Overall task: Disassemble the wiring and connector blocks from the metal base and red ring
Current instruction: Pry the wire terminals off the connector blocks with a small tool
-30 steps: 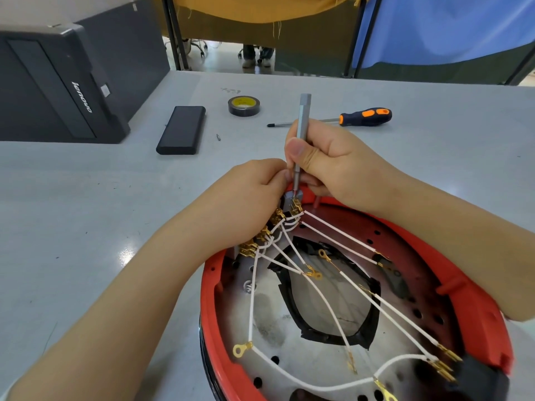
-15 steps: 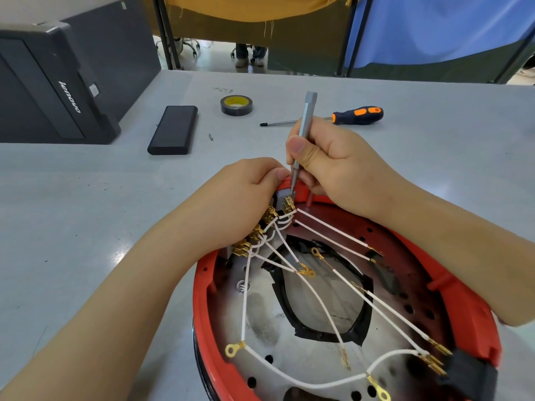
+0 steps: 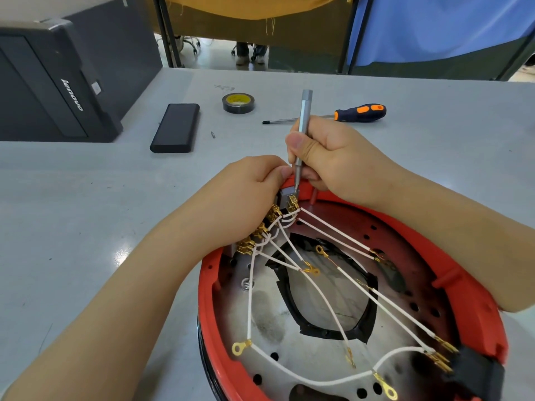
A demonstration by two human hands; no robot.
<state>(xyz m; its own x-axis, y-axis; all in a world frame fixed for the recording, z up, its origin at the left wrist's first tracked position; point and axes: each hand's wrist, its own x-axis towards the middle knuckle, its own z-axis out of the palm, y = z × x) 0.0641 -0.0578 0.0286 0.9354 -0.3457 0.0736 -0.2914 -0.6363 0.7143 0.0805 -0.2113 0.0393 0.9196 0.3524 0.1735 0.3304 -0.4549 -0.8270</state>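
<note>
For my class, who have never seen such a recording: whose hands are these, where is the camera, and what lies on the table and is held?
There is no machine: a person works bare-handed, filmed by a camera on their head looking down. The right hand grips a slim grey screwdriver, its tip at a connector block that the left hand holds on the red ring. White wires cross the metal base. On the table lie a tape roll, an orange-and-black screwdriver and a black case.

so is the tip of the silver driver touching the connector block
Touching. The head view shows the silver driver, gripped by the right hand, with its tip set on the connector block, no gap visible.
</note>
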